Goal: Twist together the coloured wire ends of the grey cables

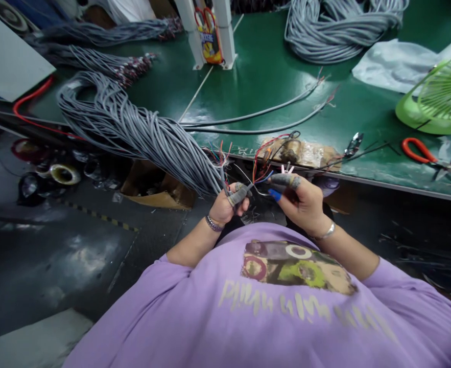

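Observation:
My left hand (229,203) is closed around the end of a grey cable, its fingertips wrapped in grey tape. Thin coloured wires (259,164), red, blue and orange, fan out from that cable end between my hands. My right hand (300,197) pinches these wires; its fingertips wear grey tape and a blue cover. A thick bundle of grey cables (133,130) droops from the green table (271,66) down to my left hand.
Two loose grey cables (263,120) lie across the table. Another grey coil (340,25) sits at the back. A green fan (440,97), red-handled pliers (435,158), a small cutter (353,144) and white plastic (397,64) are on the right. Tape rolls (64,174) lie lower left.

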{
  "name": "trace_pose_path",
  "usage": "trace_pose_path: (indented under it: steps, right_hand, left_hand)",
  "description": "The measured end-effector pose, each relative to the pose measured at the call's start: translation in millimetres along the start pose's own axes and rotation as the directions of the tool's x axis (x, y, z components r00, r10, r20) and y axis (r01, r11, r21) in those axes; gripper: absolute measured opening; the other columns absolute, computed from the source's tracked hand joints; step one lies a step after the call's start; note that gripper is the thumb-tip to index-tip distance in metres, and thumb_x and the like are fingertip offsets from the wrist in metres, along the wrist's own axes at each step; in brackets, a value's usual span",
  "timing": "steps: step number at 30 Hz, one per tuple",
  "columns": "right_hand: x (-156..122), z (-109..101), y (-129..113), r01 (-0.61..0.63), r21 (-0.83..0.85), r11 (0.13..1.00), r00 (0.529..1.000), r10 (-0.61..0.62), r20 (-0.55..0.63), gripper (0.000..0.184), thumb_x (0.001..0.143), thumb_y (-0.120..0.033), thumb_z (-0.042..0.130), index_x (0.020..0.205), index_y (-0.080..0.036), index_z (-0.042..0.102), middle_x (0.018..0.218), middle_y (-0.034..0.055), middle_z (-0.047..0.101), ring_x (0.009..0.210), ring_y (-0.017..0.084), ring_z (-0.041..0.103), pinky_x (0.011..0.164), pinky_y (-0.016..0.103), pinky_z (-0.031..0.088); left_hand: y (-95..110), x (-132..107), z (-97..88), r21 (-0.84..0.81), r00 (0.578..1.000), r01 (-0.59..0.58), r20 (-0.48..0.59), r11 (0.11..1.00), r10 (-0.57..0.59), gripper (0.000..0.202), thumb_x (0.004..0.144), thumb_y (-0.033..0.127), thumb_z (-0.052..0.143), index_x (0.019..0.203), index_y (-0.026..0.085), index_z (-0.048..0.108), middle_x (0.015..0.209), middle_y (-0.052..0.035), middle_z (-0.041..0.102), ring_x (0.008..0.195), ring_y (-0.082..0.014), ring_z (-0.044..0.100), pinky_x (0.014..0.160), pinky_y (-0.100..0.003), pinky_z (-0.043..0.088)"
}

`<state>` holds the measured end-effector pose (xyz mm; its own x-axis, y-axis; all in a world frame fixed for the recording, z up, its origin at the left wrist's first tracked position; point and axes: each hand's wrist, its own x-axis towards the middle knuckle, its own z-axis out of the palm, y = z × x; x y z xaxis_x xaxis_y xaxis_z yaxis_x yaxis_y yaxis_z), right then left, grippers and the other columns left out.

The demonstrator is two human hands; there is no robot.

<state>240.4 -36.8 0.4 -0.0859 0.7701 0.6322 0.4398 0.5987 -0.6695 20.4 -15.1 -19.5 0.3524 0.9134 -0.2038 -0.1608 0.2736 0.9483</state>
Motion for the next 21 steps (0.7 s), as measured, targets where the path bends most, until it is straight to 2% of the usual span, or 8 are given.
trace_pose_path:
  steps: [4,10,12,14,18,21]
  right_hand:
    - [9.9,17.8,5.6,0.126,-0.108,0.986,0.992,-0.125,0.023,0.035,0.087,-0.014,0.058,0.12,-0.019,0.068,0.102,0.0071,0.076,0.089,0.019,0.071,0.079,0.029,0.057]
    - [3.9,27.4,15.0,0.352,-0.21,0.912,0.935,-0.353,0.039,0.03,0.085,-0.009,0.055,0.11,-0.018,0.07,0.101,0.0079,0.077,0.082,0.018,0.07,0.075,0.029,0.055]
    - [-2.5,29.1,18.4,0.335,-0.202,0.92,0.942,-0.332,0.049,0.031,0.083,-0.007,0.054,0.108,-0.017,0.07,0.1,0.0095,0.077,0.084,0.019,0.071,0.075,0.03,0.056]
    - [-9.6,30.4,21.6,0.272,-0.172,0.947,0.962,-0.262,0.082,0.031,0.082,-0.005,0.053,0.105,-0.016,0.069,0.095,0.0095,0.076,0.084,0.02,0.071,0.074,0.03,0.056]
    - [-21.2,21.0,24.5,0.149,-0.033,0.988,0.97,-0.14,0.197,0.019,0.085,-0.015,0.059,0.101,-0.018,0.07,0.089,0.006,0.076,0.077,0.018,0.071,0.069,0.028,0.056]
    - [-24.0,0.3,21.3,0.049,-0.027,0.998,0.993,-0.046,0.107,0.014,0.089,-0.025,0.062,0.1,-0.02,0.07,0.081,0.0033,0.074,0.064,0.015,0.067,0.059,0.026,0.053]
  left_hand:
    - [2.6,-3.1,4.0,0.036,1.0,0.006,-0.008,0.999,-0.006,0.056,0.067,0.065,0.078,0.078,0.016,0.054,0.049,0.0048,0.061,0.03,-0.0061,0.046,0.029,-0.016,0.029]
    - [2.3,-3.8,2.1,0.023,1.0,-0.021,-0.022,1.0,0.021,0.055,0.069,0.065,0.077,0.075,0.016,0.052,0.049,0.0043,0.06,0.03,-0.0051,0.045,0.029,-0.016,0.027]
    - [1.3,-2.9,1.1,0.005,0.999,-0.034,-0.027,0.999,0.034,0.056,0.067,0.066,0.077,0.076,0.017,0.053,0.049,0.0045,0.06,0.031,-0.0056,0.045,0.03,-0.016,0.027]
    - [0.9,-2.3,1.4,0.0,0.998,-0.042,-0.036,0.999,0.042,0.056,0.066,0.066,0.078,0.077,0.017,0.053,0.049,0.0047,0.06,0.031,-0.006,0.045,0.03,-0.017,0.028]
    - [2.6,-3.3,5.3,0.067,0.998,-0.042,-0.046,0.997,0.046,0.054,0.069,0.065,0.076,0.073,0.017,0.053,0.051,0.0042,0.059,0.032,-0.005,0.043,0.032,-0.017,0.028]
    - [4.7,-5.6,9.3,0.167,0.997,-0.063,-0.03,0.984,0.069,0.051,0.077,0.06,0.072,0.065,0.016,0.05,0.048,0.005,0.053,0.033,-0.0034,0.039,0.033,-0.017,0.026]
